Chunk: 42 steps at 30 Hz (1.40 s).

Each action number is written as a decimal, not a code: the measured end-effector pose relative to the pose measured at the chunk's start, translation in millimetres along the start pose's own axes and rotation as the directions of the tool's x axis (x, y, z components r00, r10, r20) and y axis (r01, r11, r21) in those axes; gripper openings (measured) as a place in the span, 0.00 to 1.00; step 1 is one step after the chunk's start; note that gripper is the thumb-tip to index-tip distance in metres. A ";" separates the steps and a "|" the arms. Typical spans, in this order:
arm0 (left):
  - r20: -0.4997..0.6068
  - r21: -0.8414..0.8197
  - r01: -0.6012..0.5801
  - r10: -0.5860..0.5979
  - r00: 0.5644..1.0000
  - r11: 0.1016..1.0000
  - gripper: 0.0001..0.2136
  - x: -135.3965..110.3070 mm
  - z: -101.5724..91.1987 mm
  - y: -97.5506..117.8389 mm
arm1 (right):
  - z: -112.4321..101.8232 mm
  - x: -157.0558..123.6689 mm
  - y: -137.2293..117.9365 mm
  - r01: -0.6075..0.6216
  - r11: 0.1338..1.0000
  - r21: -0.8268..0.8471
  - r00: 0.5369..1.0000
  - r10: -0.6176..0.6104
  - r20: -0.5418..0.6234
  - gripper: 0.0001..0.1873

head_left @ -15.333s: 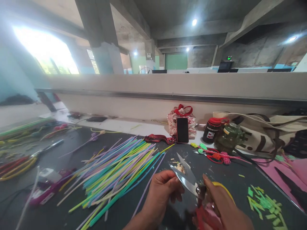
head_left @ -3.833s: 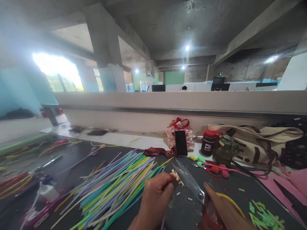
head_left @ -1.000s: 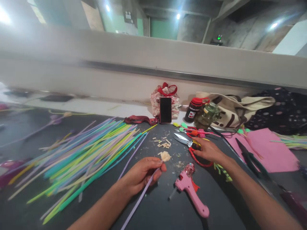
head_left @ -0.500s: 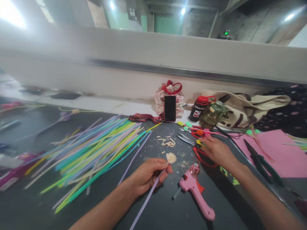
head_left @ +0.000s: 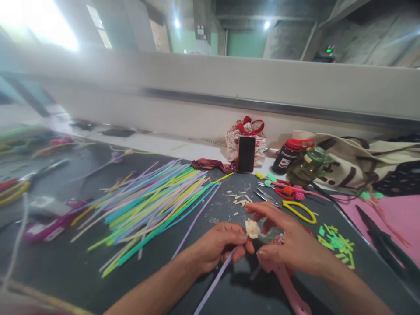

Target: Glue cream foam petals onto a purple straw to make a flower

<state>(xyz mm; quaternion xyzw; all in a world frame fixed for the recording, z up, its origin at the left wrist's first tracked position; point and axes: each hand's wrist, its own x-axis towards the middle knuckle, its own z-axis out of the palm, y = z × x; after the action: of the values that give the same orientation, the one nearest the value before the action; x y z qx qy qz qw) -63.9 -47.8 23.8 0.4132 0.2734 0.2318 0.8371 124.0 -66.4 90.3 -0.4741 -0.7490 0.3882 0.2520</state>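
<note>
My left hand (head_left: 218, 247) pinches a lavender pipe cleaner (head_left: 215, 282) close to a small cream-coloured flower (head_left: 252, 229). The flower shows just past my left fingertips, and the lavender strip trails down toward me. Close by on the right is my right hand (head_left: 290, 247), its thumb and fingers apart on the flower's right side, with nothing seen between them. Beneath that hand lies a pink glue gun (head_left: 290, 291), partly covered by it. Scissors with yellow handles (head_left: 300, 212) rest on the table beyond my right fingers.
Many coloured pipe cleaners (head_left: 154, 205) lie in a bundle on the left. Small cream cut pieces (head_left: 242, 202) and green cut pieces (head_left: 337, 245) are scattered about. A phone (head_left: 246, 155) stands against a bag at the back, near a black bottle (head_left: 287, 157). Dark pliers (head_left: 380, 236) lie right.
My right hand has left the yellow-handled scissors and moved left and nearer, beside the flower. My left hand keeps its pinch. The view has shifted left.
</note>
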 end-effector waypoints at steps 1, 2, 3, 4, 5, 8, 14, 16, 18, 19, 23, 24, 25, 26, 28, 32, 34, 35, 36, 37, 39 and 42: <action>0.009 0.007 -0.001 0.001 1.000 1.000 0.12 -0.6 0.8 0.4 | 1.4 1.0 -2.0 0.003 1.000 0.010 1.000 -0.004 0.021 0.36; 0.019 0.014 0.002 -0.002 1.000 1.000 0.12 -1.0 1.6 0.7 | 2.5 1.9 -3.4 0.009 1.000 0.022 0.999 -0.010 0.049 0.35; 0.026 0.024 0.004 -0.004 1.000 1.000 0.11 -1.4 2.2 1.0 | 3.4 2.7 -4.3 0.019 0.999 0.035 0.997 -0.021 0.078 0.34; 0.033 0.035 0.006 -0.007 0.999 0.999 0.11 -1.6 2.7 1.2 | 4.1 3.3 -4.9 0.024 0.999 0.044 0.995 -0.029 0.100 0.32; 0.041 0.046 0.007 -0.008 0.999 0.999 0.11 -1.8 3.1 1.4 | 4.6 3.9 -5.1 0.031 0.998 0.049 0.993 -0.036 0.116 0.30; 0.055 0.070 -0.006 0.002 0.998 0.998 0.10 -2.3 4.2 1.9 | 5.3 5.1 -5.1 0.042 0.998 0.052 0.991 -0.048 0.122 0.25; 0.042 0.081 0.002 -0.006 0.999 0.997 0.11 -3.3 5.5 2.1 | 6.6 4.7 -7.5 0.050 0.998 0.032 0.993 -0.053 0.104 0.18; 0.030 0.081 0.004 -0.007 1.000 0.997 0.11 -3.3 5.3 1.6 | 7.4 4.5 -8.3 0.039 0.998 0.043 0.994 -0.043 0.099 0.17; 0.026 0.087 0.008 -0.011 1.000 0.996 0.11 -3.2 4.8 0.6 | 8.0 4.7 -8.6 0.048 0.997 0.054 0.995 -0.053 0.085 0.17; 0.025 0.093 0.009 -0.011 1.000 0.996 0.12 -3.1 4.5 0.1 | 8.1 4.8 -8.7 0.067 0.996 0.056 0.995 -0.071 0.074 0.17; 0.021 0.084 0.005 -0.007 1.000 0.996 0.13 -3.0 4.5 -0.7 | 8.5 5.0 -9.6 0.123 0.991 0.054 0.992 -0.125 0.037 0.15; 0.019 0.078 0.002 -0.004 1.000 0.997 0.13 -3.2 4.8 -0.3 | 8.8 5.0 -10.0 0.125 0.991 0.052 0.991 -0.127 0.032 0.15; 0.021 0.074 0.000 -0.001 1.000 0.997 0.13 -3.4 5.2 0.2 | 9.1 4.9 -10.3 0.124 0.991 0.050 0.992 -0.125 0.026 0.14; 0.022 0.074 -0.005 0.004 1.000 0.997 0.13 -3.7 5.6 0.9 | 9.6 5.0 -10.7 0.124 0.991 0.049 0.992 -0.125 0.021 0.14; 0.027 0.080 -0.013 0.011 1.000 0.997 0.13 -4.2 6.1 2.0 | 10.4 5.2 -11.1 0.129 0.991 0.046 0.991 -0.130 0.019 0.13; 0.032 0.075 -0.014 0.011 0.999 0.997 0.13 -4.7 5.5 2.0 | 11.8 6.5 -11.4 0.136 0.990 0.049 0.990 -0.137 0.020 0.13; 0.032 0.070 -0.020 0.017 0.999 0.997 0.13 -4.5 4.8 1.1 | 12.4 7.0 -11.3 0.134 0.990 0.049 0.991 -0.135 0.020 0.12; 0.033 0.071 -0.023 0.020 0.999 0.997 0.13 -4.5 4.5 0.7 | 12.8 7.0 -11.1 0.131 0.990 0.046 0.991 -0.132 0.020 0.11; 0.030 0.073 -0.024 0.022 0.999 0.997 0.13 -4.5 4.1 0.6 | 13.2 6.7 -10.8 0.128 0.991 0.041 0.992 -0.129 0.015 0.10; 0.023 0.076 -0.027 0.026 0.999 0.997 0.12 -4.6 3.8 0.7 | 13.5 6.3 -10.4 0.124 0.992 0.032 0.992 -0.124 0.013 0.10; 0.011 0.084 -0.040 0.039 0.999 0.996 0.13 -5.1 2.6 1.9 | 13.6 4.6 -9.6 0.097 0.995 0.005 0.995 -0.097 0.006 0.15; -0.014 0.088 -0.068 0.069 0.998 0.994 0.13 -6.4 -0.7 6.5 | 11.6 1.2 -8.6 0.023 1.000 0.005 1.000 -0.023 -0.003 0.34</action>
<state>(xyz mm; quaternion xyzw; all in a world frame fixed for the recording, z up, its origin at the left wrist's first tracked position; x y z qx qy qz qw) -70.1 -47.8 30.5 0.4568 0.2759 0.2516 0.8074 110.4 -71.5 90.7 -0.4655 -0.7530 0.3865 0.2587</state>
